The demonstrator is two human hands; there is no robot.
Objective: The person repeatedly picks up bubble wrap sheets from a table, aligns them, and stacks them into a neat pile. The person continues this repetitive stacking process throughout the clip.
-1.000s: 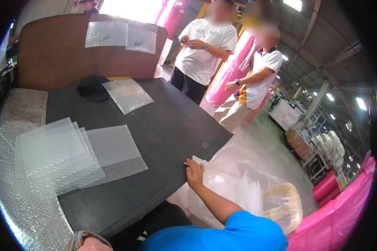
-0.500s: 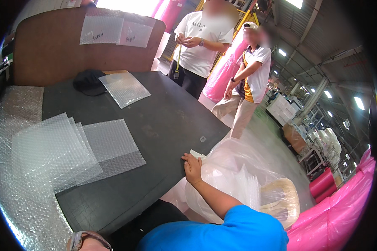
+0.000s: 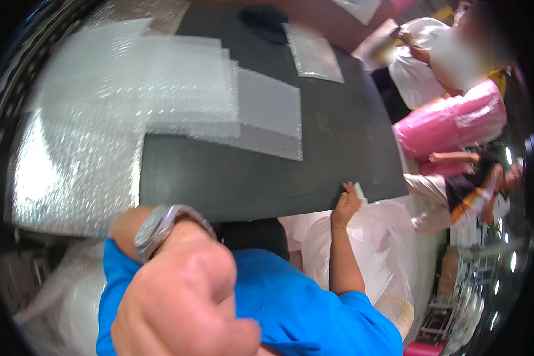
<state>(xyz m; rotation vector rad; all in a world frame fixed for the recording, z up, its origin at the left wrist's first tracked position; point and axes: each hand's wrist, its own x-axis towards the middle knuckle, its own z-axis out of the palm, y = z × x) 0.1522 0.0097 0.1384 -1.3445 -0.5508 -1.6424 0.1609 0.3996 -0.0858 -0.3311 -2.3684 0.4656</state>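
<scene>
View has swung since the earlier frame; left hand (image 3: 178,302) has come up from the lower edge to right in front of the camera, right hand (image 3: 347,206) is at the same worktop (image 3: 249,184) edge as before. Bubble-wrap sheets look unshifted on the worktop.

Counts: two hands, one watch (image 3: 151,235) on the left wrist, one worktop. Fanned pile (image 3: 184,83): three stepped edges showing, exact count unclear. One greyer sheet (image 3: 271,113) partly under it. One big bubble-wrap spread (image 3: 77,184) below the pile at far left. One lone sheet (image 3: 314,56) by one dark cap (image 3: 264,22). One small white slip (image 3: 360,192) at the right hand. Two co-workers, one in a white top (image 3: 418,65), one in a dark, white and orange top (image 3: 469,193). One clear plastic bag (image 3: 394,222) just beyond the near edge.

Hidden/cut off: cap and brown board (image 3: 338,21) run to the dark top rim; greyer sheet's left part covered by the pile; left hand large, motion-blurred; bag contents hazy.

Fingers: left ones look curled in, cannot tell how tightly or if anything is held. Right ones lie close together, little spread, touching the worktop edge, slip right beside them; cannot tell if it is pinched.
</scene>
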